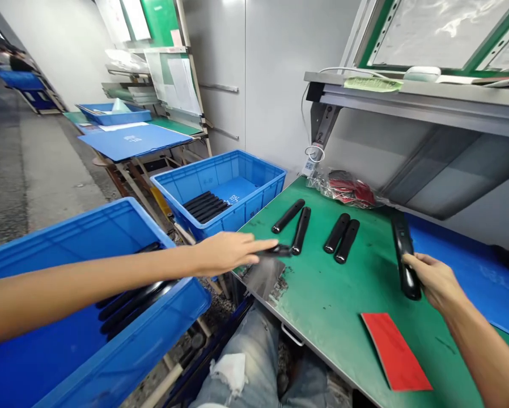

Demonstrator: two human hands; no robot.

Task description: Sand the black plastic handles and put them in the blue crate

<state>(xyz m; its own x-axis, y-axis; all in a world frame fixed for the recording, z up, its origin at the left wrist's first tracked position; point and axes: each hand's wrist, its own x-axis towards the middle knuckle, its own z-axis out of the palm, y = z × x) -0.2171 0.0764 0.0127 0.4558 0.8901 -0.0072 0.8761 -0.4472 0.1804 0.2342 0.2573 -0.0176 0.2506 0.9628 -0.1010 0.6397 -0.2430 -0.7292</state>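
My right hand (pixel 435 280) is closed around the lower part of a long, glossy black plastic piece (pixel 401 243), at the right side of the green table. Over the table's left edge, my left hand (pixel 227 253) grips a smaller-looking black plastic piece (pixel 280 250), blurred by motion. Just beyond it lie two black pieces (pixel 289 216) at an angle to each other. Two more black pieces (pixel 342 237) rest side by side in the middle. A red rectangular sheet (pixel 394 351) lies flat near my right forearm.
A blue bin (pixel 186 317) with black pieces stands under my left arm; a second blue bin (pixel 263 201) behind it also holds several. A clear bag (pixel 350 190) of red pieces sits at the table's back, below a metal shelf (pixel 416 93). Blue sheeting (pixel 471 277) covers the right.
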